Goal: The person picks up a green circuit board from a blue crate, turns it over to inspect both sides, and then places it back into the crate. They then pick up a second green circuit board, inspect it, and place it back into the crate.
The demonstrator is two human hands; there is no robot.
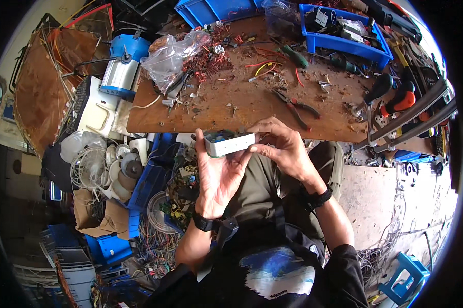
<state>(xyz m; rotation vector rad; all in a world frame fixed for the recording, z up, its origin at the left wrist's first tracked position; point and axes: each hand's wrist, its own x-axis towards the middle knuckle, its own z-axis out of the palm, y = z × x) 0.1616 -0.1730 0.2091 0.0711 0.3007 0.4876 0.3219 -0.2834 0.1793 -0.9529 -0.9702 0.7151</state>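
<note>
1. Holding the white case (232, 145) from the left and underneath, the left grip (216, 177) was partly curled around it.
2. Right grip (287, 148) pinched the other end, so both were busy; the case was up in the air by the front edge of the surface (190, 115).
3. Progress-wise, the upper side looked open already, with blue-green bits (219, 137) left inside, too small to make out.
4. Pliers (292, 103) just lay there, in neither grip.
</note>
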